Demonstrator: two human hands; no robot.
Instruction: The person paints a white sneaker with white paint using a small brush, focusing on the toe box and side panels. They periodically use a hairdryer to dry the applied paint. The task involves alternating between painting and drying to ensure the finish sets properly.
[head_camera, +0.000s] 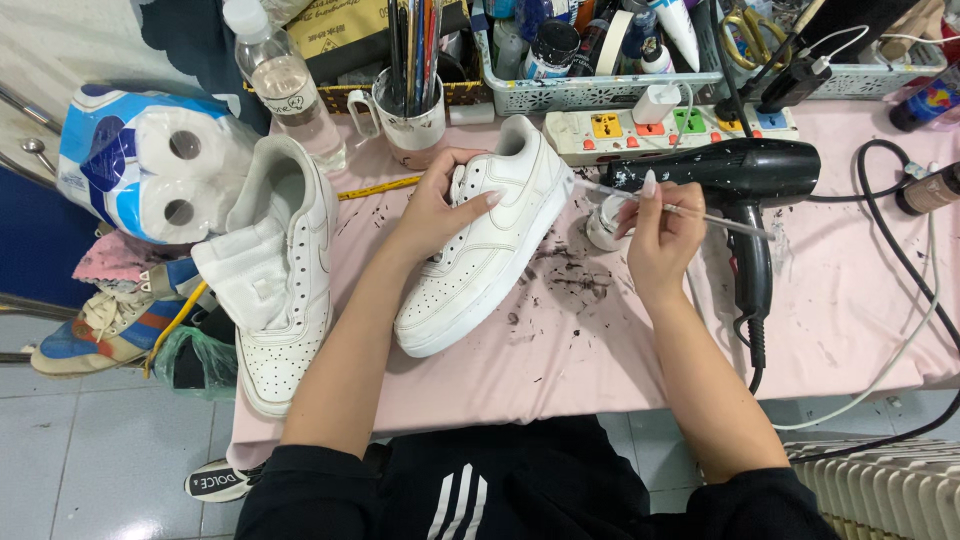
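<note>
My left hand (440, 205) grips a white sneaker (490, 260) across its tongue and laces, holding it on the pink table cover (560, 350) with the toe pointing toward me. A thin paintbrush (690, 212) is pinched in my right hand (658, 235), its tip reaching toward the sneaker's heel side. Just behind that hand sits a small white paint jar (603, 222). A second white sneaker (285, 270) lies to the left, its tongue folded out.
A black hair dryer (745, 180) lies right of my right hand, cord trailing off the edge. Behind are a power strip (670, 128), a mug of brushes (408, 110), a water bottle (285, 80) and baskets of paints (600, 50). Toilet rolls (150, 165) and a colourful shoe (110, 325) sit left. Dark paint flecks dot the cover.
</note>
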